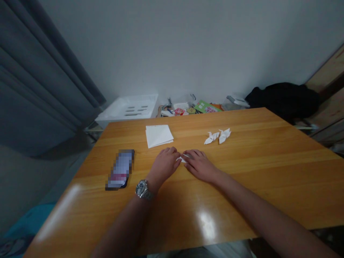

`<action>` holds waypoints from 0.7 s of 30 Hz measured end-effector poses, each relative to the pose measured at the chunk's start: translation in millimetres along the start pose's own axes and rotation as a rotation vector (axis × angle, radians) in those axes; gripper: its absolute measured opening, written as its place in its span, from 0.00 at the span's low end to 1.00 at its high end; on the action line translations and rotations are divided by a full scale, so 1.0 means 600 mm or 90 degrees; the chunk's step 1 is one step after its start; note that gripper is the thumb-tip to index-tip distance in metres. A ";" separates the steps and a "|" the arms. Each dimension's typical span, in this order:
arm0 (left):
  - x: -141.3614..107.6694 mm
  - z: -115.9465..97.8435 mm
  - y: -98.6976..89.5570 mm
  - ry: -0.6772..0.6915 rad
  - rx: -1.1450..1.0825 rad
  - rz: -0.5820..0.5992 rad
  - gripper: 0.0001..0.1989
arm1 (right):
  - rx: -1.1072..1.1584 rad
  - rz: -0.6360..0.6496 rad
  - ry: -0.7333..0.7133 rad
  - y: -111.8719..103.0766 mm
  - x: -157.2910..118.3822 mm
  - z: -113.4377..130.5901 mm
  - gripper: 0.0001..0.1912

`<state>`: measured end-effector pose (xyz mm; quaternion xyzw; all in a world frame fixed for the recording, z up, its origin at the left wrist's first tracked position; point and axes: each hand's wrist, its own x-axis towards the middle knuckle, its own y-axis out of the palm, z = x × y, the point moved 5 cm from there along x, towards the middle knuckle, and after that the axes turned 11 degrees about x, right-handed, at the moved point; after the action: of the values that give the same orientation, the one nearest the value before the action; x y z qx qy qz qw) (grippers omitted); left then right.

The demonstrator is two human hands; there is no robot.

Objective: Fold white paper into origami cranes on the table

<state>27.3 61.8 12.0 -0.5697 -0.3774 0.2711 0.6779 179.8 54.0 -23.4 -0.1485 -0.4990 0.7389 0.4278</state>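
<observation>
A small folded white paper [183, 158] lies on the wooden table [258, 161] between my two hands, mostly covered by fingers. My left hand [166, 163], with a silver watch on its wrist, pinches the paper's left end. On the other side, my right hand [199, 165] presses the paper with its fingertips against the tabletop. Beyond the right hand stand two folded white paper birds, one [211, 138] left of the other [224, 135]. A stack of white paper sheets [159, 135] rests behind my left hand.
A phone [120, 169], its screen blurred, lies at the left. Behind the table are a white plastic tray [129, 107], a green booklet [206, 106] among small items, and a black cloth or bag [285, 98]. A grey curtain hangs at the left.
</observation>
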 end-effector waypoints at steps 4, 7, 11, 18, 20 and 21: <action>-0.007 -0.002 0.018 0.031 -0.046 0.006 0.09 | 0.030 -0.020 -0.011 0.000 -0.002 -0.003 0.25; -0.015 -0.002 0.024 0.062 -0.074 0.015 0.10 | 0.080 -0.039 -0.025 -0.004 -0.003 -0.008 0.25; -0.015 0.005 0.025 0.053 -0.113 0.010 0.12 | 0.143 -0.058 -0.044 -0.011 -0.006 -0.017 0.22; -0.006 0.014 0.031 0.058 -0.156 0.012 0.08 | 0.214 -0.079 -0.020 -0.018 -0.011 -0.036 0.21; -0.005 0.016 0.033 0.058 -0.151 0.008 0.09 | 0.214 -0.080 -0.018 -0.020 -0.011 -0.039 0.19; -0.004 0.016 0.033 0.059 -0.146 0.007 0.09 | 0.211 -0.082 -0.019 -0.021 -0.011 -0.040 0.18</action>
<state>19.4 69.4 -7.3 -0.6576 -0.3713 0.2029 0.6233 205.4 65.3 -24.9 -0.0326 -0.3850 0.7844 0.4852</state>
